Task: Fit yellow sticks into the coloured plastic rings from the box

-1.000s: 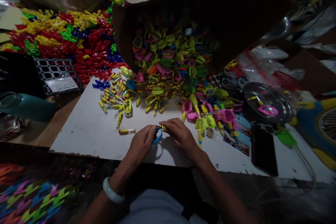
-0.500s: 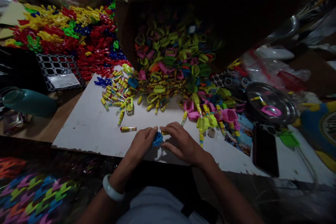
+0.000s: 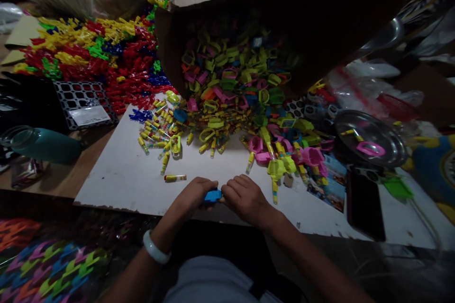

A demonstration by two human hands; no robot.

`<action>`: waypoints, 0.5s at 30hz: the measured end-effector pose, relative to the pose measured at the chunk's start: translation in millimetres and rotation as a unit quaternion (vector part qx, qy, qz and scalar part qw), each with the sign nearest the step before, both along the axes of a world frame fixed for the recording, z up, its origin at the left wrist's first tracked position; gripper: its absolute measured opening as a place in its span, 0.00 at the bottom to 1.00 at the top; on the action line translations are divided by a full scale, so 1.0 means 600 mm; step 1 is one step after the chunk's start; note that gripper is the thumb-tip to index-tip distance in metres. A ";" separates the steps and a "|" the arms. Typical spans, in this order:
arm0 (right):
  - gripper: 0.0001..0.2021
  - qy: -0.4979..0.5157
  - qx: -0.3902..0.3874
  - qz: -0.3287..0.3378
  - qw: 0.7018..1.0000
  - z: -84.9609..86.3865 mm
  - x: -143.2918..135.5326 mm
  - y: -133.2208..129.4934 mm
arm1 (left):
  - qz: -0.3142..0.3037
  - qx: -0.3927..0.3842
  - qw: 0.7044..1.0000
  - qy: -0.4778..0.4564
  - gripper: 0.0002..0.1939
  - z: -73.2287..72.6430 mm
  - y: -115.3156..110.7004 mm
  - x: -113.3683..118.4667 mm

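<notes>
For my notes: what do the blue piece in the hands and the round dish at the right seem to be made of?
Blue piece, pinched between left hand and right hand: probably moulded plastic, with a uniform bright colour like the heaped parts. Round dish: likely metal, grey with bright reflections on the rim.

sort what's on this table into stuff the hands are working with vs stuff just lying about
In hand:
left hand
right hand
blue plastic piece, held between both
yellow tubes and coloured loops, the nearby supply

Lying about:
teal bottle
black phone
metal bowl
black grid tray
</notes>
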State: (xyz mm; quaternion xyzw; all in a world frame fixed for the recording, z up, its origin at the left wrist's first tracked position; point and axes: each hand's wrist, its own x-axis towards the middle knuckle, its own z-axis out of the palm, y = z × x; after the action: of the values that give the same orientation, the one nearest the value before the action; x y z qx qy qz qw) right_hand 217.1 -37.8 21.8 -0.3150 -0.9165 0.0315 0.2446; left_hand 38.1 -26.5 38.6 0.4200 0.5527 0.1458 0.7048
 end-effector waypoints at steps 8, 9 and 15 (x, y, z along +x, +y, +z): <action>0.19 0.010 0.060 -0.070 0.996 0.023 0.060 0.024 | 0.056 0.144 0.977 0.147 0.27 0.017 0.015 -0.022; 0.17 0.013 0.088 -0.129 0.988 0.029 0.080 0.031 | 0.093 0.210 0.949 0.215 0.25 0.018 0.023 -0.038; 0.11 -0.032 0.066 -0.329 0.941 0.027 0.087 0.086 | 0.095 0.471 0.754 0.447 0.15 -0.004 0.074 -0.117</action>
State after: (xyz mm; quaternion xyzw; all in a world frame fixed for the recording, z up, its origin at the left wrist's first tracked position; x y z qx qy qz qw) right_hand 269.4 13.7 38.0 -0.5828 -0.7692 -0.1218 0.2319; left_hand -31.9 18.1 36.2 0.6616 0.7032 0.2500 0.0725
